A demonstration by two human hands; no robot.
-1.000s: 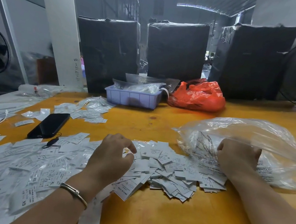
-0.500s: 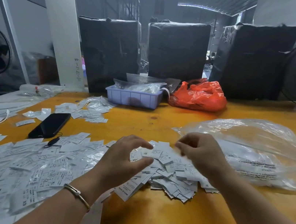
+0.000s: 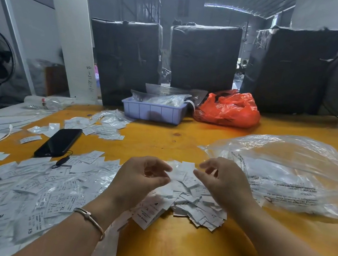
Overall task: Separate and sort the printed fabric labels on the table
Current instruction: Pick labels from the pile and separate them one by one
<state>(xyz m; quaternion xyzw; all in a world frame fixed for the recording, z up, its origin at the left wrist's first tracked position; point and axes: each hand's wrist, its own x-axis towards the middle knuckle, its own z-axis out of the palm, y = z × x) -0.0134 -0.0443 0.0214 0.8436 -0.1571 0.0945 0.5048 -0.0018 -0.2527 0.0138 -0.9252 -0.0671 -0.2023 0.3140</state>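
Note:
A heap of small white printed labels (image 3: 193,206) lies on the yellow table (image 3: 199,253) in front of me. A wider spread of labels with size letters (image 3: 29,192) covers the table's left side. My left hand (image 3: 138,180) hovers over the heap's left edge, fingers curled and apart, holding nothing that I can see. My right hand (image 3: 223,182) is just to its right above the heap, fingers spread and bent. The two hands' fingertips face each other a short gap apart.
A clear plastic bag (image 3: 292,174) lies right of the heap. A black phone (image 3: 59,142) rests to the left, with more labels (image 3: 102,125) behind it. A lilac tray (image 3: 153,110), an orange bag (image 3: 230,109), black wrapped blocks (image 3: 202,58) and fans stand at the back.
My right hand has come out of the clear bag and moved left over the heap. My left hand lifted off the labels and opened its fingers toward the right hand.

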